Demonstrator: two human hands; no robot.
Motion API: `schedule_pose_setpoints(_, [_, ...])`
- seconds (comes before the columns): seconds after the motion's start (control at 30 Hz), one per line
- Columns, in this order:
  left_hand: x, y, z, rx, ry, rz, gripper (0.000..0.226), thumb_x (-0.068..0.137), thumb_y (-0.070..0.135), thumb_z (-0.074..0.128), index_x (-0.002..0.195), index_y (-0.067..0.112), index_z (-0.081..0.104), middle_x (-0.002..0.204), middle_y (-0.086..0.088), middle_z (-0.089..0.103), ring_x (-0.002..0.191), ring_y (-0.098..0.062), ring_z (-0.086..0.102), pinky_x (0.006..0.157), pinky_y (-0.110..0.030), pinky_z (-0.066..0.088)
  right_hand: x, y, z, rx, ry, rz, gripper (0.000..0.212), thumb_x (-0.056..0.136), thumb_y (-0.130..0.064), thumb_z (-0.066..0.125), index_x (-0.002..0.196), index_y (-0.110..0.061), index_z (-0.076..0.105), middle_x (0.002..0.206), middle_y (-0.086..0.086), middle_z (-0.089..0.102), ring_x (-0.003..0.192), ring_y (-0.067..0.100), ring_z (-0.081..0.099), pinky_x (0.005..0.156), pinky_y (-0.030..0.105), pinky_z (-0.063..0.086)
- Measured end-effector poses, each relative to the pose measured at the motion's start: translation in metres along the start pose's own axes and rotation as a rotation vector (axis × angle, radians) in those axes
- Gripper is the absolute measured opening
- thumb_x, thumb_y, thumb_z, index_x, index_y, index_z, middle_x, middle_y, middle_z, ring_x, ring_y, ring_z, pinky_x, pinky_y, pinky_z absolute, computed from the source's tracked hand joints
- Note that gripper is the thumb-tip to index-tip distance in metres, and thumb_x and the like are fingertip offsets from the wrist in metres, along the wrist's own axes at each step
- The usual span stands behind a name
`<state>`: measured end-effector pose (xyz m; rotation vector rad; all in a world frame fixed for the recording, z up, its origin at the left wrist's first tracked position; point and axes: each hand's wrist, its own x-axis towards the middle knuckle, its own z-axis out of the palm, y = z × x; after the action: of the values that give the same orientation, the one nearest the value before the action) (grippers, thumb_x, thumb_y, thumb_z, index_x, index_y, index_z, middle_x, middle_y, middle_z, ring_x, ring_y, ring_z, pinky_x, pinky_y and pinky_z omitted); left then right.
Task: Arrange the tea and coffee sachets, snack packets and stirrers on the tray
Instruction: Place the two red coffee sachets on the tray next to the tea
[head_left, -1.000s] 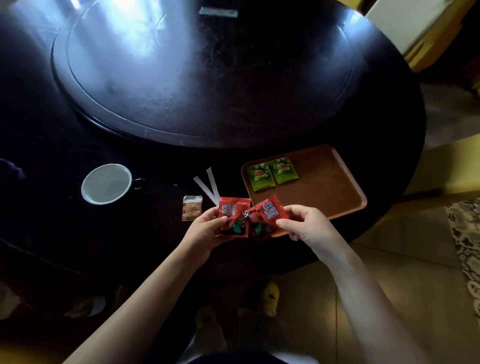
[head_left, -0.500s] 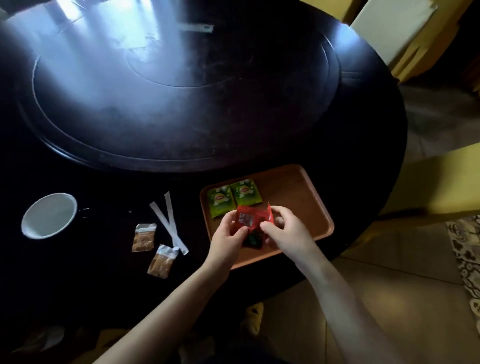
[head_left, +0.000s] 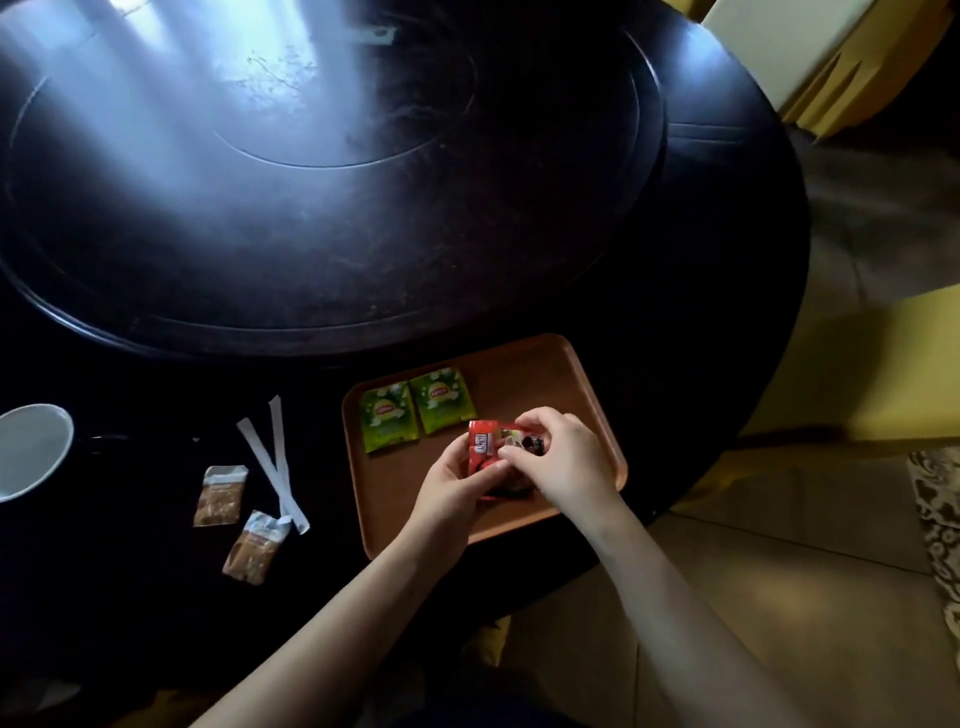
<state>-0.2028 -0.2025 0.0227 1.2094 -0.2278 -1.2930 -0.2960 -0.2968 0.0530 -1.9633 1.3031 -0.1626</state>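
An orange-brown tray (head_left: 582, 384) lies at the near edge of a dark round table. Two green tea sachets (head_left: 418, 408) lie side by side in its far left corner. Over the tray's middle, my left hand (head_left: 457, 488) and my right hand (head_left: 563, 457) both grip red coffee sachets (head_left: 491, 447), held together and partly hidden by my fingers. Left of the tray, on the table, two white stirrers (head_left: 275, 457) lie crossed. Two small brown snack packets (head_left: 221, 496) (head_left: 254, 545) lie beside them.
A white cup (head_left: 28, 452) stands at the far left. A raised round turntable (head_left: 322, 171) fills the table's centre. Yellow chairs (head_left: 878, 358) stand to the right, over a tiled floor with a patterned rug (head_left: 940, 530).
Both hands carried the red sachets from the table's near edge to above the tray's middle and brought them together. The camera view shifted right.
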Motion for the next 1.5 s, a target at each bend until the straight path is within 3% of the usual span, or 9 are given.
schedule_pose_setpoints(0.2, [0.017, 0.004, -0.005, 0.112, 0.129, -0.004, 0.032, 0.078, -0.001, 0.064, 0.106, 0.014, 0.059, 0.097, -0.009, 0.067, 0.082, -0.021, 0.069, 0.058, -0.033, 0.058, 0.028, 0.017, -0.020, 0.049, -0.153, -0.076, 0.023, 0.080, -0.032, 0.066, 0.103, -0.028, 0.068, 0.104, 0.001, 0.057, 0.099, 0.016, 0.053, 0.091, 0.028, 0.044])
schedule_pose_setpoints(0.37, [0.030, 0.006, -0.020, 0.137, 0.237, -0.008, 0.029, 0.078, 0.011, 0.068, 0.105, 0.017, 0.061, 0.100, -0.009, 0.069, 0.088, -0.024, 0.069, 0.061, -0.034, 0.057, 0.049, 0.024, -0.024, 0.230, -0.315, -0.014, 0.012, 0.078, -0.015, 0.070, 0.088, -0.021, 0.069, 0.078, -0.002, 0.065, 0.072, 0.008, 0.061, 0.061, 0.015, 0.047])
schedule_pose_setpoints(0.53, [0.036, 0.014, -0.036, 0.069, 0.412, -0.022, 0.011, 0.086, 0.016, 0.057, 0.092, 0.021, 0.064, 0.084, -0.004, 0.070, 0.071, -0.014, 0.069, 0.057, -0.028, 0.054, 0.070, 0.035, -0.013, 0.535, -0.143, 0.154, 0.016, 0.081, -0.003, 0.065, 0.096, 0.000, 0.063, 0.072, 0.002, 0.062, 0.051, 0.010, 0.056, 0.039, 0.011, 0.044])
schedule_pose_setpoints(0.7, [0.027, 0.018, -0.050, 0.007, 0.459, -0.021, 0.012, 0.088, 0.010, 0.053, 0.092, 0.017, 0.061, 0.084, -0.008, 0.067, 0.071, -0.016, 0.067, 0.056, -0.029, 0.054, 0.083, 0.037, 0.007, 0.500, -0.086, 0.179, 0.014, 0.084, -0.007, 0.061, 0.097, -0.002, 0.063, 0.075, 0.004, 0.064, 0.056, 0.012, 0.057, 0.049, 0.020, 0.049])
schedule_pose_setpoints(0.87, [0.022, 0.017, -0.055, -0.021, 0.478, -0.028, 0.013, 0.087, 0.010, 0.053, 0.098, 0.013, 0.060, 0.086, -0.009, 0.066, 0.075, -0.019, 0.065, 0.059, -0.031, 0.054, 0.093, 0.031, 0.007, 0.374, -0.117, 0.051, 0.016, 0.089, -0.014, 0.055, 0.101, -0.012, 0.065, 0.096, 0.006, 0.067, 0.089, 0.018, 0.064, 0.082, 0.032, 0.054])
schedule_pose_setpoints(1.13, [0.043, 0.021, -0.031, 0.107, 0.282, -0.094, 0.034, 0.071, 0.024, 0.074, 0.101, 0.014, 0.063, 0.096, -0.012, 0.072, 0.085, -0.026, 0.071, 0.070, -0.039, 0.057, 0.096, 0.017, -0.005, 0.357, -0.458, -0.115, 0.019, 0.080, -0.020, 0.070, 0.097, -0.024, 0.062, 0.089, 0.006, 0.067, 0.081, 0.015, 0.069, 0.062, 0.024, 0.057])
schedule_pose_setpoints(1.27, [0.049, 0.018, -0.019, 0.095, 0.337, -0.077, 0.035, 0.070, 0.009, 0.074, 0.102, 0.010, 0.061, 0.091, -0.009, 0.071, 0.074, -0.019, 0.072, 0.055, -0.028, 0.056, 0.094, 0.016, 0.002, 0.489, -0.352, -0.034, 0.022, 0.082, -0.026, 0.067, 0.099, -0.014, 0.064, 0.081, 0.001, 0.067, 0.072, 0.006, 0.066, 0.061, 0.017, 0.054])
schedule_pose_setpoints(1.4, [0.053, 0.014, -0.011, -0.050, 0.432, -0.046, 0.032, 0.073, 0.008, 0.072, 0.102, 0.010, 0.059, 0.094, -0.011, 0.070, 0.076, -0.018, 0.071, 0.057, -0.028, 0.057, 0.082, 0.022, 0.013, 0.817, -0.368, 0.182, 0.017, 0.080, -0.014, 0.068, 0.094, -0.006, 0.063, 0.077, 0.003, 0.068, 0.061, 0.005, 0.068, 0.052, 0.016, 0.054])
schedule_pose_setpoints(1.5, [0.053, 0.011, -0.006, -0.083, 0.450, -0.045, 0.018, 0.080, 0.012, 0.066, 0.097, 0.012, 0.061, 0.091, -0.008, 0.070, 0.075, -0.015, 0.071, 0.055, -0.025, 0.055, 0.082, 0.021, 0.022, 0.762, -0.108, 0.242, 0.021, 0.081, -0.002, 0.063, 0.102, 0.002, 0.062, 0.079, 0.007, 0.067, 0.065, 0.013, 0.067, 0.057, 0.017, 0.054])
